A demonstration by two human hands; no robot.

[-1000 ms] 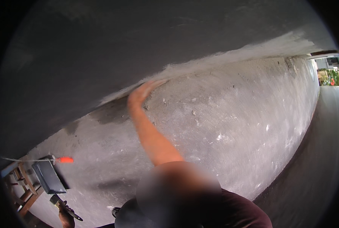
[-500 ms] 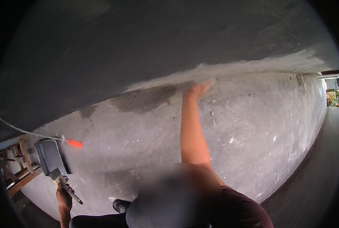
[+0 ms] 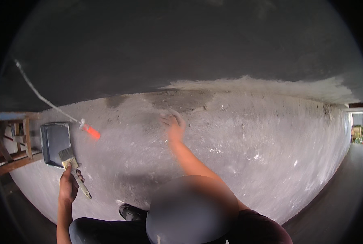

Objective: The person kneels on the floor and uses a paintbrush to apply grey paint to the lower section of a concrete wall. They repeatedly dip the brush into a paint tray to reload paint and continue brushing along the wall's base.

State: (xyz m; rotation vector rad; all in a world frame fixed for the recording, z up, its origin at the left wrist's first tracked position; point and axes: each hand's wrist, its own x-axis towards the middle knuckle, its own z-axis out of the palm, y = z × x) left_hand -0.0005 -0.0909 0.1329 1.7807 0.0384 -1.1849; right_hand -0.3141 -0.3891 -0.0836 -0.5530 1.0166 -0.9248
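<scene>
At seven o'clock from the middle of the head view, a black shoe [image 3: 131, 212] rests on the rough grey concrete floor [image 3: 136, 142], behind a dark trouser leg [image 3: 106, 232]. At eight o'clock, the left hand [image 3: 68, 188] has its fingers clamped on the handle of a flat, worn paintbrush [image 3: 80, 182] with dark bristles and a pale, paint-smeared ferrule. The bristles point toward eleven o'clock and overlap the lower right corner of a rectangular dark grey tray [image 3: 56, 140]; whether they touch it, I cannot tell.

The right hand [image 3: 174, 123], blurred at the clock's centre, reaches over the floor with fingers stretched and slightly apart; contact with the concrete is unclear. At nine o'clock lies a bright orange handle [image 3: 92, 131], its thin whitish rod [image 3: 47, 100] running toward ten. Left of the tray stands a brown wooden frame [image 3: 27, 138].

Toward twelve, a darker patch [image 3: 185, 100] borders the dark grey wall [image 3: 181, 44], whose lower edge carries a ragged pale strip [image 3: 267, 86] toward two. Farthest, at three, is a bright opening [image 3: 358, 130].
</scene>
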